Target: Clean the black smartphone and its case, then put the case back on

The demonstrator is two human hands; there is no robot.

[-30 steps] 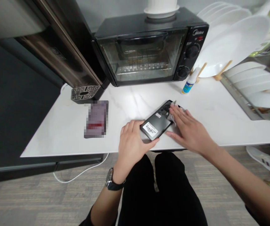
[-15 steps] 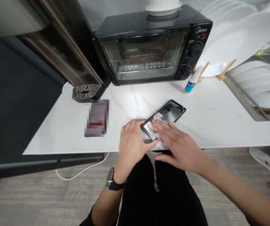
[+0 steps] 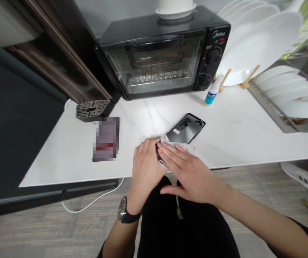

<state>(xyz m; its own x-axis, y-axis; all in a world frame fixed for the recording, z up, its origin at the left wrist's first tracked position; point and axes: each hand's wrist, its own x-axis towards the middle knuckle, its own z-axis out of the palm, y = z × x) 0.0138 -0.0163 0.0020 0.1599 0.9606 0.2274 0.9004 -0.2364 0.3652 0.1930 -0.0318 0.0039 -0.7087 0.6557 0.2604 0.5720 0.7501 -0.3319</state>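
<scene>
A dark grey smartphone (image 3: 190, 132) lies back up and slanted on the white counter, its camera end pointing away to the right. My left hand (image 3: 147, 165) grips the phone's near end, fingers along its left edge, the thumb hidden by the other hand. My right hand (image 3: 188, 172) presses a pale cloth (image 3: 184, 146) onto the near part of the phone's back, fingers stretched out and the thumb apart. Most of the cloth is hidden beneath those fingers. A small white label (image 3: 176, 131) shows near the cameras.
A black toaster oven (image 3: 159, 61) stands at the back. Right of it are a small spray bottle (image 3: 211, 95), racked white plates (image 3: 261, 46) and a metal dish rack (image 3: 285, 123). On the left are a dispenser's drip tray (image 3: 91, 108) and a pixelated purple item (image 3: 107, 138).
My right hand has slid the cloth toward me, down the phone to its near end, covering the barcode sticker. The left hand keeps its hold. The whole view has shifted slightly.
</scene>
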